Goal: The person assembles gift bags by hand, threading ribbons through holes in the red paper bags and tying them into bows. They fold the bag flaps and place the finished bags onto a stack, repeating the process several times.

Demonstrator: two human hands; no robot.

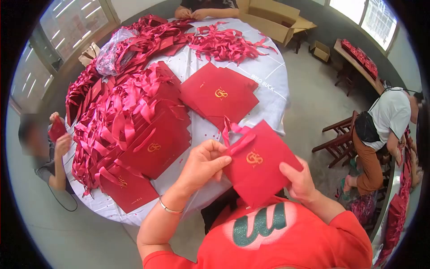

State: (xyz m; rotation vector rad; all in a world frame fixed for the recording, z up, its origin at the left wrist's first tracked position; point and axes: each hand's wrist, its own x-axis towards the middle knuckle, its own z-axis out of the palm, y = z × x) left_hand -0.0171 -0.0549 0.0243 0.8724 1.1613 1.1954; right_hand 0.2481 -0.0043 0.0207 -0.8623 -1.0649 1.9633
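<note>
A red paper gift bag point(268, 175) with a gold emblem and pink-red ribbon handles is held up in front of my chest. My left hand point(207, 162) is closed at its left edge, thumb and fingers pinched beside the ribbon handle point(242, 144). On the opposite edge, my right hand point(299, 181) grips the bag, thumb on the front and fingers hidden behind. Just beyond it, several flat red bags point(219, 92) lie fanned on the table. A large stack of ribboned bags point(148, 143) stands to the left, with one bag point(125, 190) leaning out at its front.
The round table has a white cloth point(268, 74). Loose ribbons point(224, 42) and a clear plastic bag point(114, 51) lie toward the back. People sit at the far and left sides; another bends over a table at right, near wooden stools point(338, 141). Cardboard boxes point(268, 18) stand behind.
</note>
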